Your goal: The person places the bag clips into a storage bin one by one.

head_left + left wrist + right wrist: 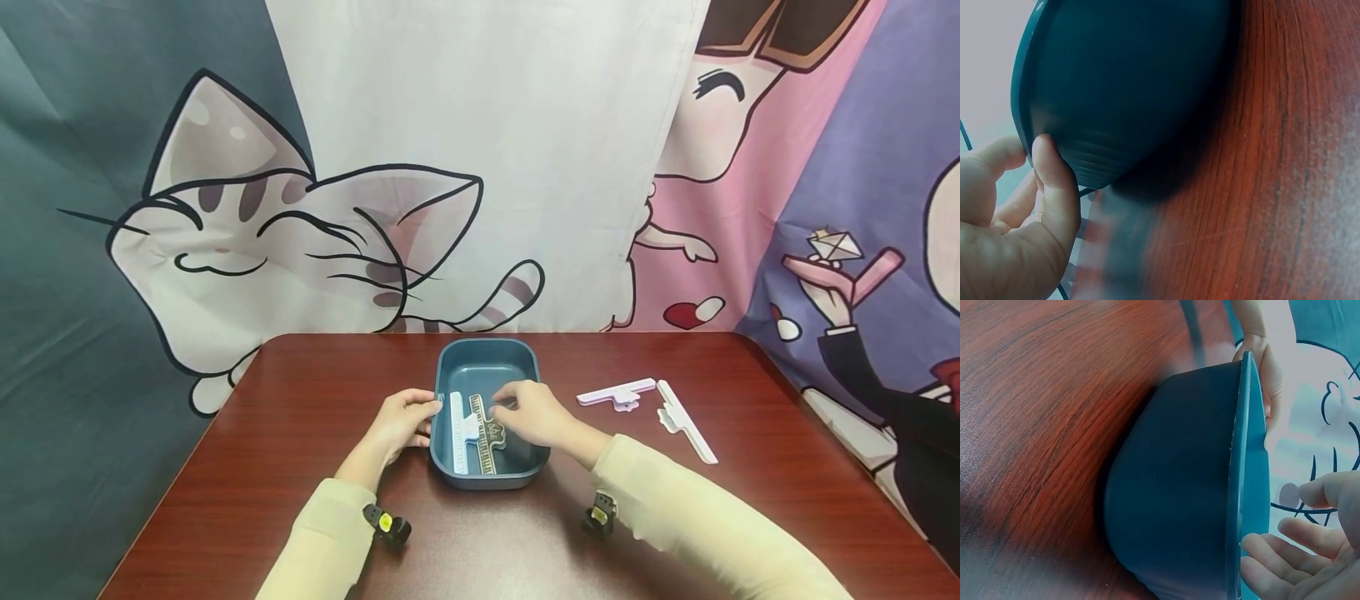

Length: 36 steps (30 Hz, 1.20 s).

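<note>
My left hand (397,427) pinches the left rim of a dark blue-green plastic bin (487,482). In the left wrist view, the left thumb (1054,165) lies against the bin's outer wall, fingers at its edge. A pale blue ruler-shaped clip (458,433) lies inside the bin, beside a cream clip (483,442) with dark markings. My right hand (534,412) hovers over the bin's right side near the cream clip. Its thumb and fingers are apart in the right wrist view, with nothing seen between them.
On the reddish-brown table (300,508), right of the bin, lie a pale purple clip (618,393) and a white clip (686,423). A printed cartoon cloth (525,125) hangs behind the table's far edge.
</note>
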### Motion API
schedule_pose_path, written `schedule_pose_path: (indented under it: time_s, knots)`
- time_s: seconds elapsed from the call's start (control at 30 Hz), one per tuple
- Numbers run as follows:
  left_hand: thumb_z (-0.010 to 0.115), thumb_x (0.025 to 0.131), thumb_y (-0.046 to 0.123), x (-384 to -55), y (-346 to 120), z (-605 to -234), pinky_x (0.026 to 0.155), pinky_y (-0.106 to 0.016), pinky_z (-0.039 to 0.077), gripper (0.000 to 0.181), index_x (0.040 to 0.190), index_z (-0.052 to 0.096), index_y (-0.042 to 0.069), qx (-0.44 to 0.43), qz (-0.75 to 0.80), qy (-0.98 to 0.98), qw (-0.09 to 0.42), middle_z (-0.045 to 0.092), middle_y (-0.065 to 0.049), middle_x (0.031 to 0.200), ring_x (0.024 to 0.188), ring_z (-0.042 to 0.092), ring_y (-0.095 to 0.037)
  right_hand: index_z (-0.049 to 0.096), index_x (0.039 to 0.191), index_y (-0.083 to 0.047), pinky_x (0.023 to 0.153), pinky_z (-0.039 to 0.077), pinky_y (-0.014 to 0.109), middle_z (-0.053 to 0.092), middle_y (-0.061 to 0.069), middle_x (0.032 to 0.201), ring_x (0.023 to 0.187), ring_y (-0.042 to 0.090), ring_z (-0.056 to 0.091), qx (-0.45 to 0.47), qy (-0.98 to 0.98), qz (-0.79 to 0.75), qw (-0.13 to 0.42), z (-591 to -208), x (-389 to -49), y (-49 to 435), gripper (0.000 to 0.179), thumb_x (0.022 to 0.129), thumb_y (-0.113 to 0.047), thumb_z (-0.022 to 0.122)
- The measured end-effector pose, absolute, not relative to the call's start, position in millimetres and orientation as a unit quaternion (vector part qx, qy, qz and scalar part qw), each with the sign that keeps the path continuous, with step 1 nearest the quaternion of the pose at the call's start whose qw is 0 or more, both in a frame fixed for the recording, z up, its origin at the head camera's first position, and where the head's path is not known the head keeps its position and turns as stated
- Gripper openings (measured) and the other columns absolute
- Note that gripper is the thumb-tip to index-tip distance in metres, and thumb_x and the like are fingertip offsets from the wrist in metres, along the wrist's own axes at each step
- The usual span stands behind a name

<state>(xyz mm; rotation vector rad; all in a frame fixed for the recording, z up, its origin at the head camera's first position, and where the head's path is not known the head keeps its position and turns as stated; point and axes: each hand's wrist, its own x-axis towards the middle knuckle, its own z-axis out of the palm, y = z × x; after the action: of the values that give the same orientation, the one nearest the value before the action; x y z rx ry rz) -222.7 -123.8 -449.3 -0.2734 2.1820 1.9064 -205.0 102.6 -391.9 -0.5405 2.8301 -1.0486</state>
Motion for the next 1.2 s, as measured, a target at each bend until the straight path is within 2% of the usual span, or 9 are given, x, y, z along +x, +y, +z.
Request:
schedule_pose_path:
  time_s: [0.6, 1.03, 1.2]
  knots:
    - [0.066, 0.087, 0.017, -222.2, -123.5, -448.2, 0.05, -0.027, 0.053, 0.034, 0.118, 0.059, 0.005, -0.095, 0.646, 0.749, 0.115, 0.064, -0.013, 0.09, 0.06, 0.058, -0.014, 0.07, 0.105, -0.003, 0.08, 0.054, 0.036, 0.071, 0.005, 0.097, 0.088, 0.016, 0.065, -0.154, 0.923, -0.351, 0.022, -380.6, -201.3, 108.8, 0.027, 0.085, -0.021, 0.064]
    - [0.065, 0.086, 0.014, -220.9, -122.8, -447.6, 0.048, -0.026, 0.052, 0.034, 0.118, 0.058, 0.002, -0.088, 0.656, 0.741, 0.114, 0.064, -0.012, 0.085, 0.057, 0.057, -0.012, 0.07, 0.103, -0.004, 0.078, 0.054, 0.035, 0.071, 0.004, 0.095, 0.087, 0.015, 0.065, -0.143, 0.925, -0.351, 0.015, -382.7, -205.2, 116.7, 0.026, 0.085, -0.021, 0.064]
    - [0.065, 0.087, 0.015, -220.2, -122.6, -445.5, 0.048, -0.026, 0.052, 0.034, 0.118, 0.058, 0.004, -0.094, 0.65, 0.746, 0.115, 0.064, -0.012, 0.086, 0.058, 0.056, -0.012, 0.07, 0.104, -0.004, 0.077, 0.055, 0.035, 0.071, 0.005, 0.098, 0.088, 0.016, 0.065, -0.136, 0.925, -0.354, 0.02, -381.5, -206.3, 119.5, 0.026, 0.085, -0.021, 0.064]
